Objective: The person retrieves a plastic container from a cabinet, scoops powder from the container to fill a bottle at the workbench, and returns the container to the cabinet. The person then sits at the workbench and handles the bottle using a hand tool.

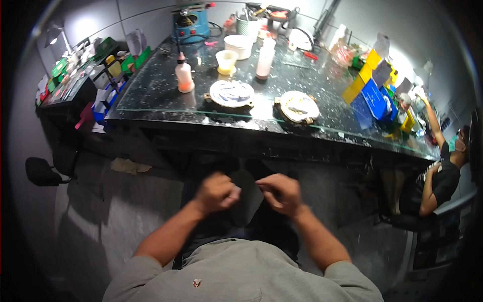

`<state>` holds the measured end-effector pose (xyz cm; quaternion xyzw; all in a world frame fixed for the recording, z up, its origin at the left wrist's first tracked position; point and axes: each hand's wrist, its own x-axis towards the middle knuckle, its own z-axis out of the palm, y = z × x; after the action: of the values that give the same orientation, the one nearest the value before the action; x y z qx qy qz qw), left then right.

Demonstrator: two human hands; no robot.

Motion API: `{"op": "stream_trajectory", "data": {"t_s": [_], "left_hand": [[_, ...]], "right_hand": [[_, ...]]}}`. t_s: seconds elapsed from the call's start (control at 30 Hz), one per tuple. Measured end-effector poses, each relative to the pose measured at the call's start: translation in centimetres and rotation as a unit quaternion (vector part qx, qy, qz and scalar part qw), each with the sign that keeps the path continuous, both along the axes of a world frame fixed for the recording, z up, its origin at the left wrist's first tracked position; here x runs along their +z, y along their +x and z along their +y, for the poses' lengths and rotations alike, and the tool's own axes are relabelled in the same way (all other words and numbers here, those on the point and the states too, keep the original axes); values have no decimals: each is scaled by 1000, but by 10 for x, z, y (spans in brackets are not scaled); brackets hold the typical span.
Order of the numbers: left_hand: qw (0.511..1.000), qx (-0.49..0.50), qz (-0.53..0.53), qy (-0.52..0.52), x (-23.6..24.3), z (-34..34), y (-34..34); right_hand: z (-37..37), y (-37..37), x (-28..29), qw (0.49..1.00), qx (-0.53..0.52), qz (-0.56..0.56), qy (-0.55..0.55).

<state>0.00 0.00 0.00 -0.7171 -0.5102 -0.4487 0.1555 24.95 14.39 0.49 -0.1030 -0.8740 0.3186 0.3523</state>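
The left hand [217, 193] is curled nearly closed over the lap, its fingertips pinching a small pale thing [235, 190] at the thumb side; what that thing is cannot be told. It is held low and close to the body, below the counter's [151, 95] front edge, likely so both hands can work it between them. Just to its right, almost touching, the right hand [279, 194] is also curled tight, fingers bent in toward the same spot, though whether it grips anything is not clear.

Far ahead of the left hand on the counter stands a squeeze bottle [184, 75] with a pinkish base, upright near the middle. Ahead and between the two hands lies a round dish [232, 93] with pale contents, set close to the front edge within easy reach. Ahead of the right hand sits a second round dish [299, 106], beside the first. Behind them stand a small funnel-like cup [226, 61] and a tall white bottle [264, 61]. Far off to the right of the right hand, blue and yellow bins [370, 90] are stacked, and another person [443, 171] sits there, arm raised.
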Motion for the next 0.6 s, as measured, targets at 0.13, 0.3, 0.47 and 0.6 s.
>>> {"op": "stream_trajectory", "data": {"t_s": [0.13,0.3,0.47,0.6], "left_hand": [[992,78,-28,99,58,-6,-51],[952,173,-242,65,119,34,-130],[958,185,-190,-112,139,74,-151],[926,86,-307,-203,131,88,-158]], "right_hand": [[61,42,104,966,-101,127,203],[143,17,143,975,-136,-60,166],[164,-8,141,992,-67,-107,-5],[155,-20,130,988,-125,-89,-24]]}}
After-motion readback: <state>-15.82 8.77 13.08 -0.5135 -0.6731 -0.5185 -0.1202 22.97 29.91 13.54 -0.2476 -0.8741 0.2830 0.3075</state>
